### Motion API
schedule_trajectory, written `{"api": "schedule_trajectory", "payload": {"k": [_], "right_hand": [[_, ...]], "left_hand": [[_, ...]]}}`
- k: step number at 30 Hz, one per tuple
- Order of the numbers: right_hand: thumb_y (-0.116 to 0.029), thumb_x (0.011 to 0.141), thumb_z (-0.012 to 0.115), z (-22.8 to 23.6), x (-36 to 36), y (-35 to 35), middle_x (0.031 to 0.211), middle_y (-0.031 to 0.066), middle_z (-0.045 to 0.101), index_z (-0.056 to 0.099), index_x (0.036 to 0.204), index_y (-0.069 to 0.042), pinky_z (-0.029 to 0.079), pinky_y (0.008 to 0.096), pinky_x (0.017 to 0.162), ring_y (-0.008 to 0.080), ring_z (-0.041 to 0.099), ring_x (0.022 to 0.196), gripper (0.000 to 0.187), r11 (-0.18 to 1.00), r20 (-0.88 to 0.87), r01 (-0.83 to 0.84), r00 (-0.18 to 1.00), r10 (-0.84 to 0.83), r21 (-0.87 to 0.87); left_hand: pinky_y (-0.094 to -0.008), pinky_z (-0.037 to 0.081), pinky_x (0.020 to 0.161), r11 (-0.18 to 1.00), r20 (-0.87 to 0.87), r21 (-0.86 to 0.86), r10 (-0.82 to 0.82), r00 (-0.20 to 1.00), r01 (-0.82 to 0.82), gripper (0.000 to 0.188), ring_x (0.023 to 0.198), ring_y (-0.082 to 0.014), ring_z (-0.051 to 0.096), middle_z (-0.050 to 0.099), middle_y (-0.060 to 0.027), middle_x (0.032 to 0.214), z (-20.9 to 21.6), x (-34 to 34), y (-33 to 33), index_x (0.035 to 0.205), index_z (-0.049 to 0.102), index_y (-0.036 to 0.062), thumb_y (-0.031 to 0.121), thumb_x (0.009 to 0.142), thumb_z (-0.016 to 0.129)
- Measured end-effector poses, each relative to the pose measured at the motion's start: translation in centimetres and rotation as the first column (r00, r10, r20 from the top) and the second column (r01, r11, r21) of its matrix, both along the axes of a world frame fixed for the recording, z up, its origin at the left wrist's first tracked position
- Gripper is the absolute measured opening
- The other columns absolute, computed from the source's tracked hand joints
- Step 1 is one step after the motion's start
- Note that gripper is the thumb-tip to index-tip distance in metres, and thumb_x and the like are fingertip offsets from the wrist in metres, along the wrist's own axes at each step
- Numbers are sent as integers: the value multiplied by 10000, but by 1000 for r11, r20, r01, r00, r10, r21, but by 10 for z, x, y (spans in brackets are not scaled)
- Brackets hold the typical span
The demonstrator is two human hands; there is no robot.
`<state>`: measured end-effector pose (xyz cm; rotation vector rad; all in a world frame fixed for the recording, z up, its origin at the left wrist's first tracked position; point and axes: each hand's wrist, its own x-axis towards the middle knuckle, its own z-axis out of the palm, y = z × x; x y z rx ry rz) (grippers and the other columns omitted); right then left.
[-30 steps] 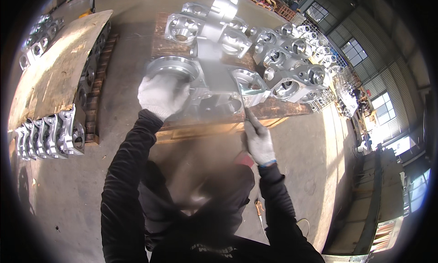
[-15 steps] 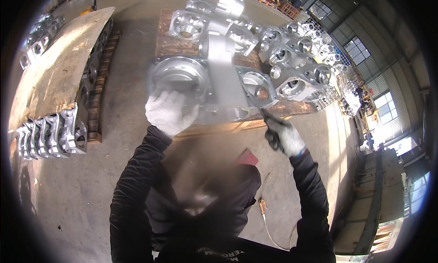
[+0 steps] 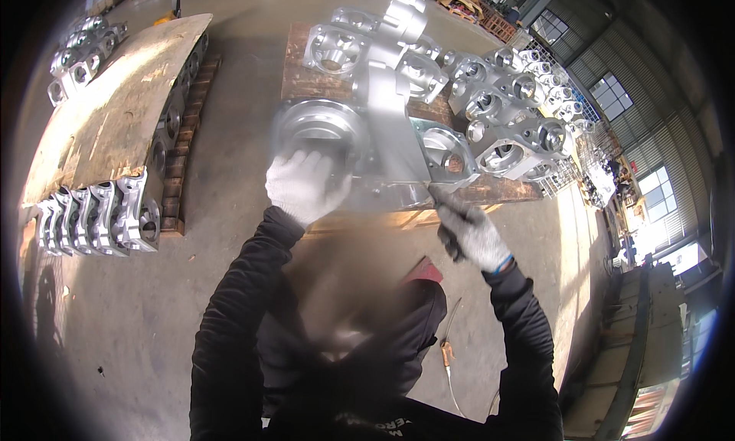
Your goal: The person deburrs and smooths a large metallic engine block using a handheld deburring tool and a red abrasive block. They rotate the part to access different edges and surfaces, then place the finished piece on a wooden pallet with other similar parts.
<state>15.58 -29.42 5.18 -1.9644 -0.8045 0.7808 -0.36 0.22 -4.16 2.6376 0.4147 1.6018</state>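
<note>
The left hand (image 3: 305,187), thumb spread, is resting on the machined casting (image 3: 389,131). The right hand (image 3: 468,230) is pinching, seemingly, a slim tool (image 3: 434,192) at the casting's near-right corner; slipping is risking gouges.

Grey flr (image 3: 164,311), corrug. wall (image 3: 647,104) w/ bright windows (image 3: 657,192) on R.
</note>
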Motion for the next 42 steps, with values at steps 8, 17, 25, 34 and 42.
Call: {"api": "schedule_trajectory", "payload": {"k": [8, 17, 25, 34, 42], "right_hand": [[-264, 1166, 517, 1, -57, -45, 721, 40, 605, 481, 1643, -46, 423, 255, 457, 92, 528, 518, 526, 999, -92, 30, 995, -32, -30], [-333, 1140, 565, -26, 3, -2, 708, 7, 565, 503, 1644, -107, 420, 255, 459, 91, 522, 518, 556, 962, 383, -273, 890, 246, 17], [-313, 1114, 592, -72, 116, 93, 738, -6, 627, 567, 1603, -140, 446, 240, 470, 82, 567, 529, 519, 944, 476, -331, 830, 292, -1], [-305, 942, 640, 34, 86, 177, 1198, 243, 776, 763, 1297, -78, 584, 462, 1014, 428, 732, 1156, 439, 895, 716, -49, 582, 386, -443], [-309, 1059, 607, 10, 89, 271, 1144, 252, 788, 642, 1499, -33, 586, 366, 951, 325, 758, 989, 520, 825, 684, -402, 471, 557, -396]], "left_hand": [[-424, 537, 788, 1000, -46, -10, 3, 999, -3, 304, 722, -279, 659, 638, -55, 735, 1, -1, -2, 788, 715, 137, 428, 849, 776], [-428, 549, 816, 999, -24, -34, 26, 999, -27, 321, 725, -285, 666, 636, -45, 719, -1, 2, -5, 751, 709, 138, 438, 850, 771], [-419, 557, 814, 999, -6, -53, 7, 1000, -7, 301, 731, -273, 654, 626, -32, 713, 0, 0, -5, 753, 675, 129, 392, 838, 792], [-427, 571, 883, 994, -34, -100, -36, 999, 33, 307, 864, -284, 698, 665, -54, 860, -1, -7, -4, 810, 684, 108, 376, 783, 832], [-429, 592, 822, 993, 94, -99, -60, 994, 69, 313, 806, -274, 670, 622, -44, 809, -6, 3, -2, 784, 684, 121, 359, 701, 870]]}}
